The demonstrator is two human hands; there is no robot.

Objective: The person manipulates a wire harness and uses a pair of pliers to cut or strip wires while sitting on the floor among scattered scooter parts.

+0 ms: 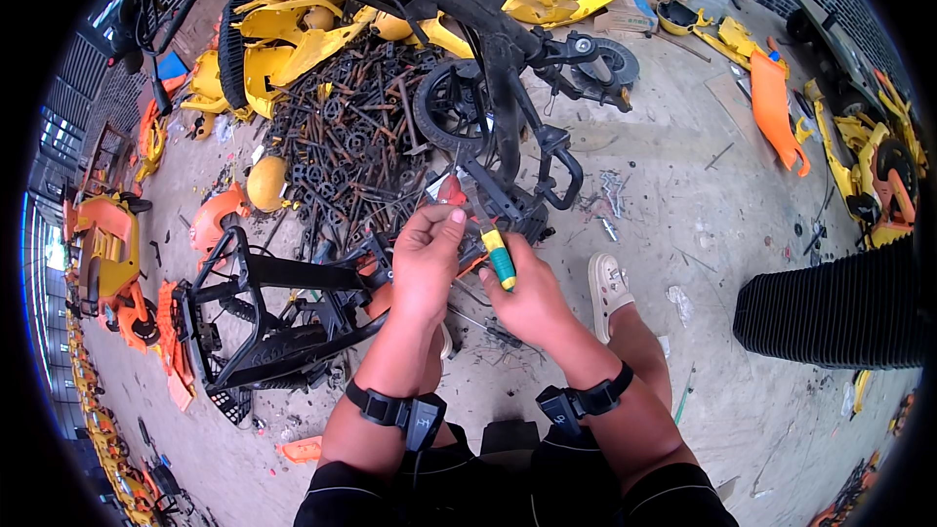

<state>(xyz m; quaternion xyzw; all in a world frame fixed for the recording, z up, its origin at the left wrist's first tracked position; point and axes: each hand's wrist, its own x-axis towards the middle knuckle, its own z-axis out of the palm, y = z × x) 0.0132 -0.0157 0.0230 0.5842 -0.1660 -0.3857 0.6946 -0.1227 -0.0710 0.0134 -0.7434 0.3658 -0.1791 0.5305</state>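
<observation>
In my right hand is a screwdriver with a yellow and green handle, gripped between thumb and fingers. Its metal shaft points up and away over the black scooter frame. Close beside it on the left, my left hand is closed with thumb and fingertips pinched together. What those fingers hold, if anything, cannot be made out. A small red piece shows just beyond the left fingertips. Below both hands, the frame's lower part with orange panels is partly covered by my wrists.
A heap of rusty metal parts lies beyond my left hand, with yellow body panels piled behind. A black tubular rack extends left. Stacked black baskets lie at right; an orange panel is farther off.
</observation>
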